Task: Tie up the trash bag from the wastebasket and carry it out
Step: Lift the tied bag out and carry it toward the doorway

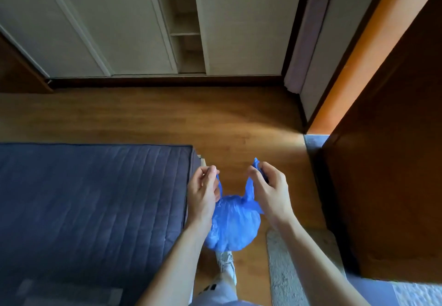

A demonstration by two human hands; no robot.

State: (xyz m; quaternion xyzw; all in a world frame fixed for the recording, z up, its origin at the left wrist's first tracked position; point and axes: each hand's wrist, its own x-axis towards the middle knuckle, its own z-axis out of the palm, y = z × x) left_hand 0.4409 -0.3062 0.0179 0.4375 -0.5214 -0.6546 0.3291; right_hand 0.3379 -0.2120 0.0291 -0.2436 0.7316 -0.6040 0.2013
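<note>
A small, bulging blue trash bag [233,225] hangs in the air above the wooden floor, between my two hands. My left hand [203,192] pinches the bag's left ear between thumb and fingers. My right hand [269,187] grips the right ear, whose tip pokes up above the fingers. The two ears are held apart and are not knotted. No wastebasket is in view.
A bed with a dark blue quilted cover [91,210] fills the left. A brown wooden door [387,162] stands open on the right. Pale closet doors [143,23] line the far wall. A grey rug [284,269] lies by my foot [226,266].
</note>
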